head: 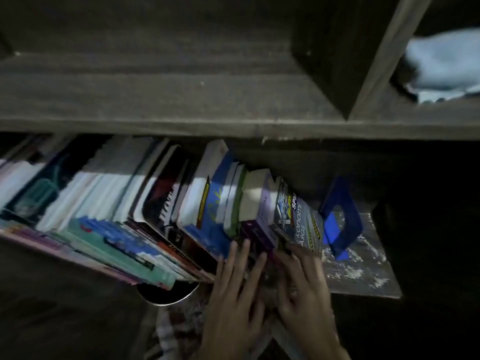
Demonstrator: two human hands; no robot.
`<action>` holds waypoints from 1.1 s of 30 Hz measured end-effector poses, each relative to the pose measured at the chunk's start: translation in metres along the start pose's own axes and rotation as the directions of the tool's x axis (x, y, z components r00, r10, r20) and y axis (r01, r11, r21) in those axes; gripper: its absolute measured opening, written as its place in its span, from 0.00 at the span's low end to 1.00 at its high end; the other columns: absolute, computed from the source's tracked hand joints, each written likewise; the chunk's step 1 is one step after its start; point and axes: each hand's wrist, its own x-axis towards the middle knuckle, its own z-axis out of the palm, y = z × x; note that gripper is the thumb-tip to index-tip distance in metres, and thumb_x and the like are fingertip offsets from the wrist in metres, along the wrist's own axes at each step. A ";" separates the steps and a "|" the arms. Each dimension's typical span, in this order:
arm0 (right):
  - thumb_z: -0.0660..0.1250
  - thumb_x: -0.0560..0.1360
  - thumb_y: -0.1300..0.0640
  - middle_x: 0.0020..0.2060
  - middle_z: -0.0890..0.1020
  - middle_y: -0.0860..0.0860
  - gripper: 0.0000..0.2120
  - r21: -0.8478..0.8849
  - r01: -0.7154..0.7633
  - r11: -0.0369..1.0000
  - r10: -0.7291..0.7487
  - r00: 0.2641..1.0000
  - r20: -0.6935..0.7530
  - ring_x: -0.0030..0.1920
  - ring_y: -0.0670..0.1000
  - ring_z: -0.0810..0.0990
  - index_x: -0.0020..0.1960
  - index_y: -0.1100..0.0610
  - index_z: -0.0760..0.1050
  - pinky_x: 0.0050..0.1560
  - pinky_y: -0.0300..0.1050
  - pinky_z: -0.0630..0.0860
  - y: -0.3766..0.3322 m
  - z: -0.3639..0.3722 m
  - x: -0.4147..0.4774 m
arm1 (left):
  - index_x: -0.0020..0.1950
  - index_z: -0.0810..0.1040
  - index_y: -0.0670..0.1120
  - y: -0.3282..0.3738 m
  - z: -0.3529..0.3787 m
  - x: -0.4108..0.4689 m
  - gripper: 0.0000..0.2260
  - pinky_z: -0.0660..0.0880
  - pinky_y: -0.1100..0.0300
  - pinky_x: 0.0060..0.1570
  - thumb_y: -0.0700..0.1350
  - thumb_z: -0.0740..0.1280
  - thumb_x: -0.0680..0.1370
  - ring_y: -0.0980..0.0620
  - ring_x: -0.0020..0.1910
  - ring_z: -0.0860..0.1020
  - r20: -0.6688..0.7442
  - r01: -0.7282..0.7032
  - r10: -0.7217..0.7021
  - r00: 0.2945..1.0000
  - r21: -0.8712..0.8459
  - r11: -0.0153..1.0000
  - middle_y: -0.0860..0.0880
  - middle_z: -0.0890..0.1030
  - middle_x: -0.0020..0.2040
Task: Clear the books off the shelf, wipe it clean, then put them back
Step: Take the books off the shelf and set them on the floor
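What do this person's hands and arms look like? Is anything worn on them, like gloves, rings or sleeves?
Both are bare. The left hand and the right hand wear no gloves, and no ring, watch or bracelet shows. No sleeve shows at the wrists or anywhere down to the picture's lower edge. The light is dim and the picture blurred, so fine details such as the nails cannot be made out.

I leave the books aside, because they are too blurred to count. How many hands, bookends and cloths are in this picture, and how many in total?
Hands: 2 (left hand, right hand)
Blue bookend: 1
Pale blue cloth: 1
Total: 4
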 end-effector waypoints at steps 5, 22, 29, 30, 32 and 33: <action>0.59 0.71 0.62 0.58 0.77 0.53 0.17 -0.014 0.014 1.000 -0.016 0.992 -0.127 0.57 0.53 0.74 0.58 0.57 0.76 0.62 0.40 0.67 0.028 0.036 -0.010 | 0.77 0.56 0.50 -0.013 0.038 -0.001 0.30 0.48 0.46 0.74 0.48 0.58 0.74 0.43 0.77 0.51 -0.073 -0.061 0.069 0.995 0.105 0.993 0.46 0.54 0.77; 0.66 0.71 0.65 0.63 0.70 0.53 0.35 -0.145 -0.139 0.980 0.148 0.988 0.052 0.64 0.52 0.67 0.75 0.53 0.59 0.66 0.51 0.68 0.035 0.038 -0.006 | 0.76 0.59 0.41 -0.016 0.030 -0.003 0.32 0.49 0.44 0.74 0.43 0.59 0.72 0.42 0.77 0.50 0.079 -0.045 0.028 0.996 0.226 0.973 0.42 0.54 0.78; 0.67 0.71 0.60 0.70 0.67 0.55 0.39 -0.241 -0.273 0.931 0.316 0.935 0.163 0.71 0.58 0.62 0.77 0.51 0.53 0.71 0.53 0.56 0.035 0.027 0.008 | 0.68 0.73 0.42 0.002 0.013 0.000 0.30 0.64 0.47 0.65 0.46 0.72 0.66 0.42 0.67 0.68 0.047 0.006 -0.016 0.999 0.198 0.980 0.41 0.72 0.69; 0.67 0.71 0.61 0.70 0.68 0.55 0.38 -0.199 -0.304 0.931 0.336 0.931 0.147 0.71 0.58 0.63 0.77 0.51 0.55 0.72 0.54 0.58 0.037 0.026 0.009 | 0.66 0.74 0.42 0.004 0.010 0.002 0.29 0.70 0.47 0.60 0.45 0.73 0.66 0.43 0.62 0.70 0.021 0.007 -0.010 1.000 0.149 0.989 0.41 0.74 0.66; 0.67 0.71 0.62 0.71 0.68 0.55 0.37 -0.156 -0.364 0.918 0.385 0.912 0.140 0.71 0.58 0.64 0.76 0.50 0.57 0.72 0.55 0.60 0.042 0.027 0.010 | 0.68 0.72 0.42 0.008 0.001 0.008 0.27 0.78 0.51 0.50 0.43 0.71 0.70 0.45 0.57 0.75 0.006 0.000 0.000 1.000 0.031 1.000 0.43 0.72 0.68; 0.67 0.72 0.62 0.71 0.67 0.56 0.37 -0.154 -0.388 0.909 0.410 0.899 0.155 0.71 0.58 0.63 0.76 0.49 0.56 0.72 0.56 0.60 0.044 0.028 0.010 | 0.72 0.67 0.43 0.011 -0.005 0.014 0.27 0.79 0.54 0.44 0.43 0.68 0.73 0.46 0.54 0.77 0.029 0.007 -0.007 1.000 -0.010 1.000 0.44 0.67 0.72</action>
